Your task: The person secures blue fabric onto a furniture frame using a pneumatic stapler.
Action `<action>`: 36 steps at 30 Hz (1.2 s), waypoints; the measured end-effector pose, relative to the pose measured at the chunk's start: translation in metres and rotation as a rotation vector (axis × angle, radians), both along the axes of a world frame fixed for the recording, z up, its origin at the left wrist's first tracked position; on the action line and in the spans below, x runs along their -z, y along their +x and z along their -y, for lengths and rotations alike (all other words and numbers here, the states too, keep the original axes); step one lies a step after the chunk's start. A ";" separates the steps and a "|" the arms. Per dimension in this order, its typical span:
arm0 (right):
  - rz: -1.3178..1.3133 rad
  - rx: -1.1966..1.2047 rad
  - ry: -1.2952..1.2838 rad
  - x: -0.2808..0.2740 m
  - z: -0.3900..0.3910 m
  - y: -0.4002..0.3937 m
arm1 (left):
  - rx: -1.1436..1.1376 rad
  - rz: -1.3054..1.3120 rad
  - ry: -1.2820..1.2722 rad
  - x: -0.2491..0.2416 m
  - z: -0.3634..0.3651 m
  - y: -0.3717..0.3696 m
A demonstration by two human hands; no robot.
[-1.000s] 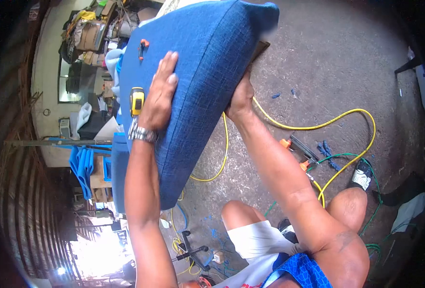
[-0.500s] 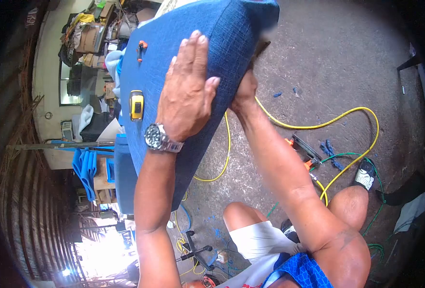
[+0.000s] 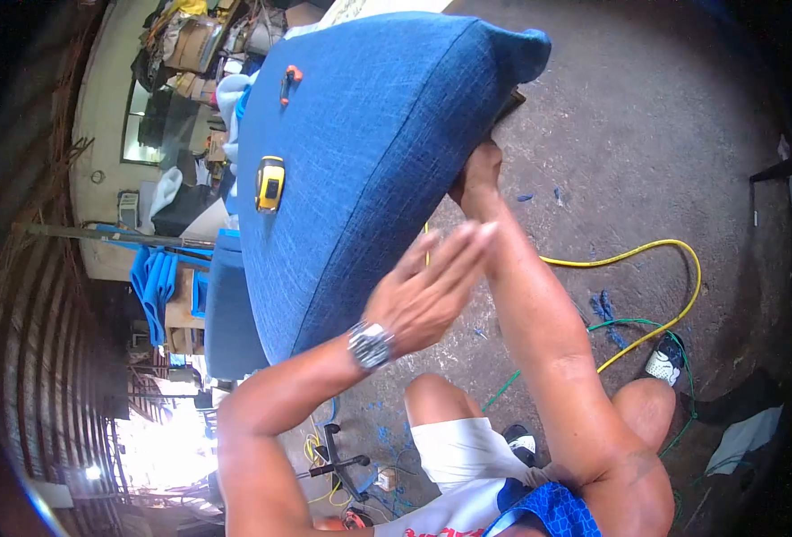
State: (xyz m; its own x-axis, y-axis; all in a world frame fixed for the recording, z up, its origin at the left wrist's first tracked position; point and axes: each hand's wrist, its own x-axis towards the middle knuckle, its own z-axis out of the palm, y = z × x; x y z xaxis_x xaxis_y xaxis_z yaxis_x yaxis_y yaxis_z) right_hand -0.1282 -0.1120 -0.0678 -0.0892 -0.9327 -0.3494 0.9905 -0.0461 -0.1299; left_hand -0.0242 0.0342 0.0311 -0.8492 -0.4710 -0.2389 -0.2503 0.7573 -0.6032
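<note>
A large blue fabric-covered piece [image 3: 351, 134] with a seam along its edge stands tilted at the upper middle. My left hand [image 3: 432, 291], below a metal wristwatch, is in the air just beside its lower right side, fingers stretched and nothing held. At the underside, my right hand [image 3: 481, 172] grips the piece near the far corner; its fingertips are partly hidden. On the blue surface lie a yellow and black tape measure [image 3: 270, 183] and a small orange and black tool [image 3: 289, 84].
A yellow hose [image 3: 633, 255] and a green hose [image 3: 633, 322] curve over the concrete floor [image 3: 611, 161], with blue scraps around. A black wheeled base [image 3: 340, 461] stands near the bottom. Blue cloth [image 3: 152, 291] hangs at the left, and cluttered shelves [image 3: 194, 45] are behind.
My left hand has lifted off the blue surface and moved right and down. In view, the piece with its tools has shifted slightly right; my right hand stays at its underside.
</note>
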 end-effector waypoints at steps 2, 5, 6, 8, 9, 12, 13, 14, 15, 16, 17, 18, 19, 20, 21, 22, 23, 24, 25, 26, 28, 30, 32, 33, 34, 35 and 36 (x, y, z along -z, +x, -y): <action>0.089 0.108 -0.134 0.013 0.012 0.011 | -0.148 0.188 -0.170 -0.020 -0.005 0.036; 0.086 0.118 -0.167 0.012 0.008 0.012 | -0.144 0.248 -0.207 -0.050 0.016 0.040; 0.090 0.110 -0.174 0.013 0.007 0.012 | -0.073 0.316 -0.237 -0.053 0.026 0.033; 0.070 0.049 -0.098 0.001 0.001 0.004 | -0.026 0.283 -0.201 -0.059 0.050 0.003; 0.060 0.020 -0.056 -0.001 -0.002 -0.001 | -0.003 0.266 -0.178 -0.059 0.061 -0.015; -0.474 0.123 -0.061 0.029 0.014 0.015 | 0.054 0.202 -0.161 -0.055 0.093 -0.062; -0.466 0.127 -0.104 0.032 0.015 0.018 | 0.115 0.195 -0.176 -0.055 0.105 -0.073; -0.458 0.131 -0.148 0.036 0.016 0.020 | 0.172 0.192 -0.187 -0.054 0.116 -0.082; -0.171 0.110 -0.268 0.036 0.012 0.020 | 0.227 0.193 -0.191 -0.053 0.127 -0.091; 0.043 0.114 -0.377 0.034 0.001 0.015 | 0.238 0.166 -0.179 -0.052 0.135 -0.104; 0.260 0.101 -0.473 0.031 -0.010 0.010 | 0.250 0.169 -0.186 -0.052 0.140 -0.112; 0.166 0.101 -0.494 0.038 -0.018 0.015 | 0.273 0.164 -0.199 -0.053 0.145 -0.122; 0.071 0.102 -0.510 0.038 -0.029 0.020 | 0.262 0.208 -0.179 -0.055 0.146 -0.134; 0.171 0.063 -0.455 0.035 -0.037 0.027 | 0.261 0.131 -0.111 -0.049 0.155 -0.137; 0.273 0.030 -0.394 0.025 -0.049 0.028 | 0.277 0.119 -0.110 -0.046 0.156 -0.138; 0.221 0.110 -0.386 0.024 -0.040 0.039 | 0.293 0.104 -0.115 -0.043 0.157 -0.139; 0.167 0.186 -0.382 0.021 -0.029 0.048 | 0.284 0.101 -0.114 -0.040 0.158 -0.141; 0.114 0.256 -0.381 0.020 -0.022 0.051 | 0.269 0.099 -0.117 -0.038 0.158 -0.141; -0.143 0.260 -0.305 0.022 -0.017 0.051 | 0.253 0.098 -0.125 -0.038 0.159 -0.140; -0.397 0.256 -0.212 0.024 -0.012 0.051 | 0.222 0.094 -0.123 -0.037 0.159 -0.141; -0.553 0.263 -0.159 0.026 -0.006 0.051 | 0.159 0.084 -0.127 -0.037 0.155 -0.148; -0.487 0.270 -0.189 0.030 -0.004 0.051 | 0.212 0.052 -0.060 -0.038 0.141 -0.140; -0.394 0.272 -0.228 0.034 -0.006 0.053 | 0.190 0.110 0.019 -0.036 0.100 -0.119; -0.359 0.270 -0.239 0.034 -0.007 0.055 | 0.206 0.132 0.096 -0.025 0.074 -0.094; -0.354 0.262 -0.240 0.037 -0.007 0.058 | 0.220 0.153 0.179 -0.013 0.047 -0.064; -0.347 0.262 -0.245 0.033 -0.007 0.055 | 0.285 0.203 0.209 -0.012 0.022 -0.038; -0.350 0.262 -0.241 0.035 -0.005 0.055 | 0.350 0.256 0.244 -0.017 0.003 -0.015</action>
